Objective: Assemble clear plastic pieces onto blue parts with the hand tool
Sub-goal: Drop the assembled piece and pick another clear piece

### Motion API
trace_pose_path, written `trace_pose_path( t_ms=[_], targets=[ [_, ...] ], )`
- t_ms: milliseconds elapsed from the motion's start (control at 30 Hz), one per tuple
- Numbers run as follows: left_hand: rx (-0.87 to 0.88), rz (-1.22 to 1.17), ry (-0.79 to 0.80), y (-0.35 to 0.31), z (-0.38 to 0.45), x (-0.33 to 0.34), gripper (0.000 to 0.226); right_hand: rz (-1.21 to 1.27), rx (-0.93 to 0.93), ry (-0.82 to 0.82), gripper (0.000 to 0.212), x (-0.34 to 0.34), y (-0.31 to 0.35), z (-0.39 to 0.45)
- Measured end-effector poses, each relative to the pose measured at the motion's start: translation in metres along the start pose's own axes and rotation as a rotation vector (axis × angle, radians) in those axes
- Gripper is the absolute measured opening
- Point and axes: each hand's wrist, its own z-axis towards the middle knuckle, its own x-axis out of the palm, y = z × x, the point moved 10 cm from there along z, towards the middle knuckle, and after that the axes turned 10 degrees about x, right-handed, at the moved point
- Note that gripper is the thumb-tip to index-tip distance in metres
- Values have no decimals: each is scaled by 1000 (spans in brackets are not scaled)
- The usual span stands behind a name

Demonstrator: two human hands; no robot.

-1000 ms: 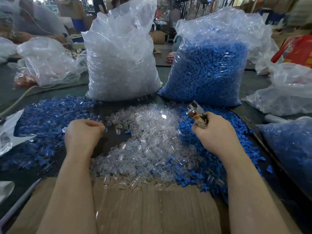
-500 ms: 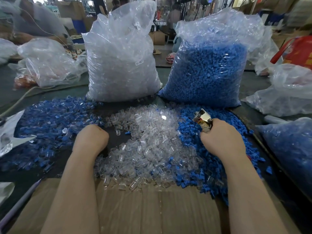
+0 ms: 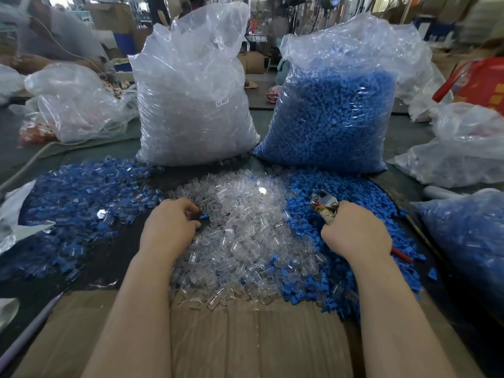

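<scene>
A heap of clear plastic pieces (image 3: 245,241) lies in the middle of the table, and loose blue parts (image 3: 351,192) are heaped to its right. My left hand (image 3: 169,227) rests at the clear heap's left edge with its fingers curled down into the pieces. A small blue part (image 3: 204,216) shows at its fingertips, and what they hold is hidden. My right hand (image 3: 354,236) grips the hand tool (image 3: 323,204) over the blue heap. The tool's metal head points up and left, and a red handle end sticks out behind the hand.
A spread of blue-and-clear pieces (image 3: 81,203) covers the left. Behind stand a big bag of clear pieces (image 3: 191,105) and a big bag of blue parts (image 3: 332,118). Another bag of blue pieces (image 3: 469,241) sits right. Cardboard (image 3: 245,336) lies nearest me.
My left hand moved right from the blue-and-clear spread to the clear heap's edge. My right hand dropped lower and right with the tool, onto the blue heap.
</scene>
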Motion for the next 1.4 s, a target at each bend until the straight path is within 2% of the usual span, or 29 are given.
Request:
trace_pose_path(
  t_ms=[200,400,567,667,767,867,1033,1267,1400],
  targets=[
    [-50,-96,-66,1,-4,-5,16,25,-5,-36,24,0,-1,1],
    [5,-499,-165,-19,-3,-17,9,52,-33,-65,16,0,3,1],
    [6,-884,-101,-42,-6,-10,2,47,-31,-55,18,1,4,0],
    [23,-1043,-8,-57,-7,-4,16,58,0,-49,19,2,1,1],
    [10,-1087,16,-63,-8,-2,20,38,0,-47,24,2,1,1],
    [5,-1087,14,-67,-9,0,11,26,21,-29,27,3,1,1],
    [-19,-1123,19,-73,-11,7,9,50,28,-18,22,5,0,0],
    [-25,-1193,63,-89,-15,16,10,65,-54,-77,12,0,9,-3],
    [-34,-1233,27,-95,-18,16,13,95,-69,-105,17,-2,9,-3]
  ],
)
